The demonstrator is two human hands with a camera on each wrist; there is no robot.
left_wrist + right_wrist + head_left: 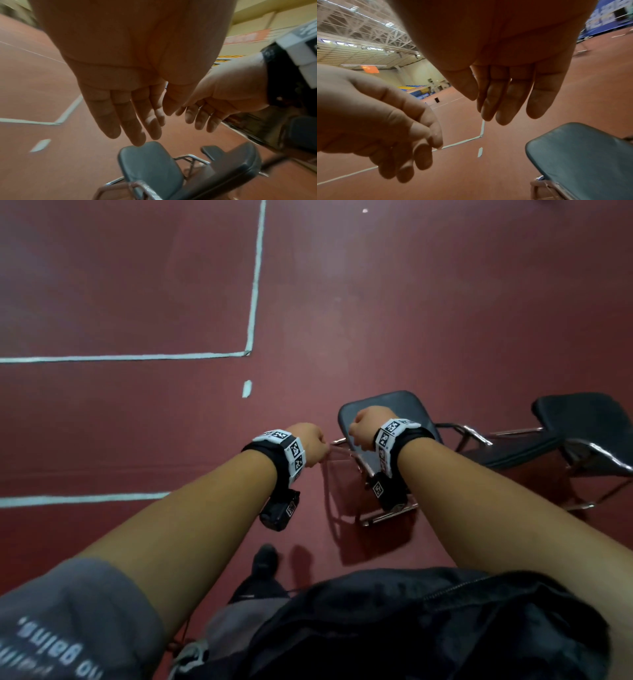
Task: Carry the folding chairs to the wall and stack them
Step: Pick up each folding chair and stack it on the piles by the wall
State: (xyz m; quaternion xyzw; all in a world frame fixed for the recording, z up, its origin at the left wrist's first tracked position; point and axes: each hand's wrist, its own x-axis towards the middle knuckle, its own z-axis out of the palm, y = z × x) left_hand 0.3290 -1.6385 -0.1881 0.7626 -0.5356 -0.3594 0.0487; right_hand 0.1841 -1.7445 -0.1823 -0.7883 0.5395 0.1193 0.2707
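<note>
Two hands hover above the near folding chair [383,412]: your left hand [130,83] and right hand [508,75] hold nothing, fingers [135,121] straight and loosely together. A second chair [582,429] stands just beyond. Reaching step; next, grip the frame.

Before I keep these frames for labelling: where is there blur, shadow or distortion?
Head view: sharp at the hands, chair casts a soft shadow on the floor, painted lines bow. Left wrist view: floor and chair frame smeared, palm looms large. Right wrist view: palm dark, hall behind clearer.
</note>
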